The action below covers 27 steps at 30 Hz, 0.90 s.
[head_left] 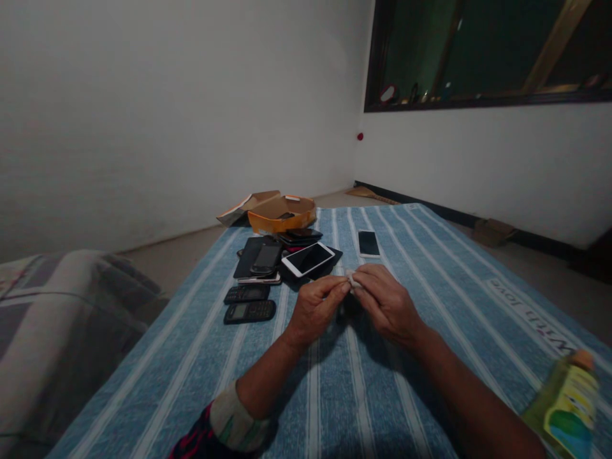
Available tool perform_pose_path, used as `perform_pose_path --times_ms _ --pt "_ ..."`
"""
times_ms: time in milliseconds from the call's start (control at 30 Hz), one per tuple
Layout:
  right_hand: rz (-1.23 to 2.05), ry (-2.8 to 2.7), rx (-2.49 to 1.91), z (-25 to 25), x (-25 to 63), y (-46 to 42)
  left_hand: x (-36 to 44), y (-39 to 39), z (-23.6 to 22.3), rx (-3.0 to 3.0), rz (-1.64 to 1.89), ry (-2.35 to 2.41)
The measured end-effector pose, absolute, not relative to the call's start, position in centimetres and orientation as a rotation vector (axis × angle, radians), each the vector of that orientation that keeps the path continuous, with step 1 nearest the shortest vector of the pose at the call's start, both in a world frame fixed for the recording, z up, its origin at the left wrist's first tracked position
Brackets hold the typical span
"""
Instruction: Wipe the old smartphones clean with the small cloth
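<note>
My left hand (318, 307) and my right hand (388, 303) meet above the striped blue cloth. Between their fingertips they pinch a small, pale, crumpled piece (352, 280); whether it is tissue or fabric cannot be made out. Something dark below the fingers is too dim to identify. Just beyond lies a white smartphone (308, 259), tilted on a dark flat item. A second white phone (368, 243) rests flat on the cloth, farther off. To the left are two black keypad phones (249, 311) and a dark phone (266, 257) on a small stack.
An open orange box (282, 217) stands at the far end of the cloth-covered surface (430, 280). At the near right is a yellow-green bottle (568, 405) with an orange cap. A draped grey cloth (62, 338) is on the left, with walls behind.
</note>
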State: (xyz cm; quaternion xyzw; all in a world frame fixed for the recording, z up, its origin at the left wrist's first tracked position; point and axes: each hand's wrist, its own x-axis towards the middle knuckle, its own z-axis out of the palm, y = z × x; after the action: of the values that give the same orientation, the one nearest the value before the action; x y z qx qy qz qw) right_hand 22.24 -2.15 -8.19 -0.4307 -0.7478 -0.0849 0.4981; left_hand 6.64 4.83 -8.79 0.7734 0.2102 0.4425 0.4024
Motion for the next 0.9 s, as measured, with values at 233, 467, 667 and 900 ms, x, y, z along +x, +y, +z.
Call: perform_pose_path --times_ms 233,467,667,900 --pt "-0.210 -1.751 -1.048 -8.6 22.2 -2.0 6.8 4.8 -9.7 1.831 1.137 0.584" --pt "-0.231 -1.691 -1.053 -8.5 22.1 -1.9 6.9 4.6 -9.5 1.788 1.138 0.623" --pt "-0.332 -1.733 -1.027 -8.0 21.0 -1.9 6.8 4.7 -9.6 1.783 1.145 0.654" --pt "-0.235 -1.726 -1.052 -8.2 21.8 -1.9 6.9 4.6 -9.4 1.802 1.120 0.672"
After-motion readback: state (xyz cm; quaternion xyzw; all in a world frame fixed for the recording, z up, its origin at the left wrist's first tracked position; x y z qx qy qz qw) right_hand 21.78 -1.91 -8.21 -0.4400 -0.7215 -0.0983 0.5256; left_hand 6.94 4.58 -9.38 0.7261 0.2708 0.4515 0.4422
